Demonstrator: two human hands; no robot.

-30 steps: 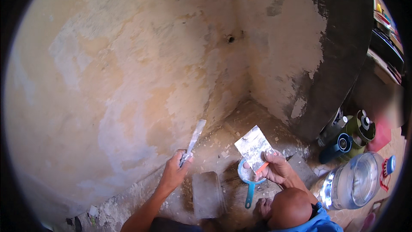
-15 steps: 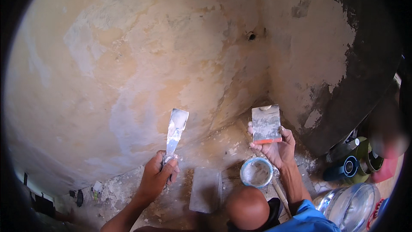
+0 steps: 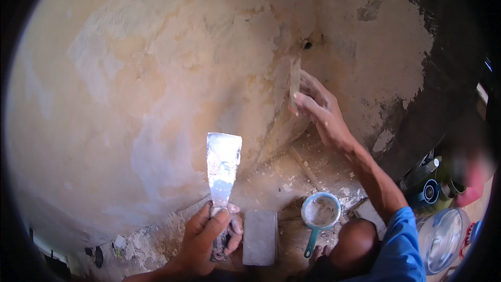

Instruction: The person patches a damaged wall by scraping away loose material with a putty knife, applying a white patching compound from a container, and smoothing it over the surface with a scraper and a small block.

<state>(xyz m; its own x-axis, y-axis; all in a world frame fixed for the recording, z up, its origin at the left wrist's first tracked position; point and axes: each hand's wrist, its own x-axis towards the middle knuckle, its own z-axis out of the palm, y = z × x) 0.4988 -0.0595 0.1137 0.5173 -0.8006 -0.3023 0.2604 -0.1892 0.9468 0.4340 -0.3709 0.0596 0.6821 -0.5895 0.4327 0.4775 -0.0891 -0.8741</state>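
A: Biggest first, pls?
B: Patchy wall [image 3: 156, 73], ahead of L hand [image 3: 206, 237] & R hand [image 3: 319, 103]. Then clear bottle [image 3: 441, 243], lower & well right of R hand.
A: Nxt?
B: Grey slab [image 3: 260, 237], just right of L hand; blue-rimmed pan [image 3: 315, 225], below R hand, w/ pale stuff inside.
A: Tools?
B: Scraper [image 3: 224, 162], blade up w/ whitish smears, L hand wrapped round its handle. Flat plate [image 3: 295, 81], edge-on, pinched btwn R hand's thumb & fingers, by wall corner. Touching? Can't tell.
A: Smallest?
B: Dark hole [image 3: 307, 45], just above R hand.
A: What's changed?
B: Moment ago plate was lower, face to camera; R hand's since raised it. Prob. means work's now at the wall, scraper kept low.
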